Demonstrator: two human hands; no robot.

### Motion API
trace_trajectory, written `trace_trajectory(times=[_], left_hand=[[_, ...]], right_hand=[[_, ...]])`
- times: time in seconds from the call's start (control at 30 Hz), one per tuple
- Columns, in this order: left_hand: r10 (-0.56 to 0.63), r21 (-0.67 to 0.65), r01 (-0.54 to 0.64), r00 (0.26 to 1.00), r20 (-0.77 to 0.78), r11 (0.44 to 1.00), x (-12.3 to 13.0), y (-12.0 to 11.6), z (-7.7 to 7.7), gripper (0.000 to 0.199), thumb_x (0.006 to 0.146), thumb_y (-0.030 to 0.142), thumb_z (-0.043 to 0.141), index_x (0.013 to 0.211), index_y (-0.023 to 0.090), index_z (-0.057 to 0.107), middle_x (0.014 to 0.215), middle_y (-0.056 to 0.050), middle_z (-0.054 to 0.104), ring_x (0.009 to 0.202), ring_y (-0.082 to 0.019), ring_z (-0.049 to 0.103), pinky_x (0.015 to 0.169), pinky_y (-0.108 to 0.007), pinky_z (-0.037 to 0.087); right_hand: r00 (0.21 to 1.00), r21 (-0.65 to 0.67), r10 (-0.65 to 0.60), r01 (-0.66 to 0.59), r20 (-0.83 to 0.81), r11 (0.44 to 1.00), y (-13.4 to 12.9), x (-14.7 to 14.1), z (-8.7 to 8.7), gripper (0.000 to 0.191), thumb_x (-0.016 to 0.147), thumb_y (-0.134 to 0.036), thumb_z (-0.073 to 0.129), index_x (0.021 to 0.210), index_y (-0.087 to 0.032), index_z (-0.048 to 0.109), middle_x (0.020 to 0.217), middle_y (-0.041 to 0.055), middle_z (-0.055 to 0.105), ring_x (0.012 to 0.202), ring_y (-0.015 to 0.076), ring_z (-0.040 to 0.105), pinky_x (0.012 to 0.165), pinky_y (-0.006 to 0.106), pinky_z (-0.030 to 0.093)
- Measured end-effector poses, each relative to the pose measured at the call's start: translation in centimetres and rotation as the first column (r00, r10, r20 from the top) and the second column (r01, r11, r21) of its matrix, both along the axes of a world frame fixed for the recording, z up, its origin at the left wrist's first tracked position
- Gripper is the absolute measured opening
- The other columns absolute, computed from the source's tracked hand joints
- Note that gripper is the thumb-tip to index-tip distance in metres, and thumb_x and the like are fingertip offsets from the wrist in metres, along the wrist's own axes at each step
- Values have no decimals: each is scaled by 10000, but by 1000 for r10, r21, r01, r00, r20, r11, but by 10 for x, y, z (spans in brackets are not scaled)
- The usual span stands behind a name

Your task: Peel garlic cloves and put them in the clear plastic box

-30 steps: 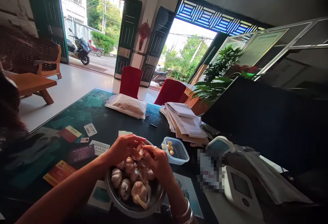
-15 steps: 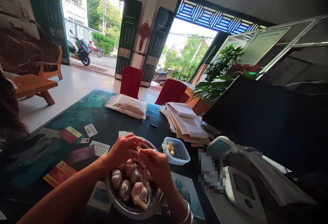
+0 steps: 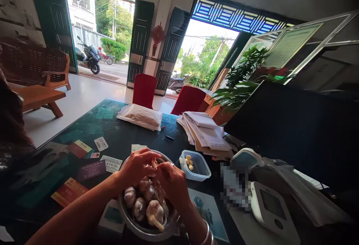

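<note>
Holding garlic (image 3: 154,163), both hands (image 3: 136,168) (image 3: 174,181) hover above the bowl (image 3: 148,234)

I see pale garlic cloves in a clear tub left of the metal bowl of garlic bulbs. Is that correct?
Not quite: the clear tub with the pale garlic cloves stands to the right of the metal bowl of garlic bulbs, as the head view shows.

There are two hands, one left hand (image 3: 137,167) and one right hand (image 3: 174,179), over one metal bowl (image 3: 151,235). The bowl holds five visible garlic bulbs (image 3: 155,211), and one plastic tub (image 3: 201,172) to its right holds four peeled cloves (image 3: 190,162), though hands and glare may hide others. Beyond the bowl are one pen (image 3: 169,138), two red chairs (image 3: 144,89) and three motorbikes (image 3: 89,58).
</note>
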State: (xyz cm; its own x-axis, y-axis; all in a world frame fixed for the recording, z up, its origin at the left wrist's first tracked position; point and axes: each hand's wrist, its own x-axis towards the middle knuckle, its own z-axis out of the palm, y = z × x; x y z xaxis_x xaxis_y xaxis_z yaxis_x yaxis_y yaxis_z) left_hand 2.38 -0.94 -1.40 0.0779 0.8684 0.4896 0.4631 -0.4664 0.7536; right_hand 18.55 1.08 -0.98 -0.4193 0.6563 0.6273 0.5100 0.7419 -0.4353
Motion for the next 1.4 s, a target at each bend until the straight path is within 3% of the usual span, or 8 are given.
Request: trace_trajectory(times=[0.13,0.33,0.53,0.8,0.97,1.1,1.23,1.4], left_hand=[[-6,-16,6,999,34,1000,0,1,-1,357,666,176,710,1016,227,664,911,-22,612,694,-119,611,683,-231,519],[-50,-9,51,990,129,999,0,2,-4,371,672,127,692,1026,229,657,890,-12,602,667,-104,616,666,-224,526],[-45,5,45,996,76,999,0,0,-3,392,652,99,695,1022,226,660,852,-7,617,682,-117,617,692,-240,527],[-73,-14,75,992,100,997,2,-1,-3,388,635,170,742,1011,217,660,935,-36,622,717,-131,621,706,-248,532],[-196,-49,211,956,219,976,1,0,0,442,644,173,739,1071,208,630,964,-47,598,783,-157,642,728,-271,542],[-239,-98,286,913,332,953,-3,2,0,452,654,137,725,1091,177,615,931,-47,590,800,-174,651,720,-280,544],[-150,-95,176,960,238,980,-6,3,-1,350,640,135,733,983,175,669,913,-33,603,718,-136,641,684,-247,528],[-33,-29,34,999,19,999,-6,5,-2,135,631,144,738,757,180,710,817,-6,616,624,-102,607,627,-216,487]], right_hand=[[999,-77,-34,31,-42,997,2,2,4,230,817,-228,489,629,-194,617,543,-4,624,474,117,552,514,226,429],[983,-271,96,-136,-158,953,4,6,3,114,794,-253,590,845,-204,680,683,0,698,529,127,618,528,223,481],[986,-182,123,-142,-112,973,2,5,4,152,826,-212,544,737,-213,668,693,-1,702,588,134,634,597,238,481],[1000,-14,-6,6,-5,1000,3,3,-3,202,836,-206,478,656,-201,569,592,-8,607,531,123,553,559,228,429],[996,-45,-87,87,-1,995,10,12,-1,134,819,-185,479,707,-191,553,639,0,598,573,131,551,568,227,420],[971,-63,-140,155,194,986,16,17,-1,178,862,-192,462,739,-181,590,684,31,636,625,158,592,593,248,414],[906,-120,-69,130,417,984,17,15,-4,178,834,-165,519,705,-188,639,687,45,661,623,172,614,567,245,410],[983,-251,128,-93,128,964,11,14,4,232,843,-119,484,943,-204,675,828,39,698,740,164,638,677,249,463]])
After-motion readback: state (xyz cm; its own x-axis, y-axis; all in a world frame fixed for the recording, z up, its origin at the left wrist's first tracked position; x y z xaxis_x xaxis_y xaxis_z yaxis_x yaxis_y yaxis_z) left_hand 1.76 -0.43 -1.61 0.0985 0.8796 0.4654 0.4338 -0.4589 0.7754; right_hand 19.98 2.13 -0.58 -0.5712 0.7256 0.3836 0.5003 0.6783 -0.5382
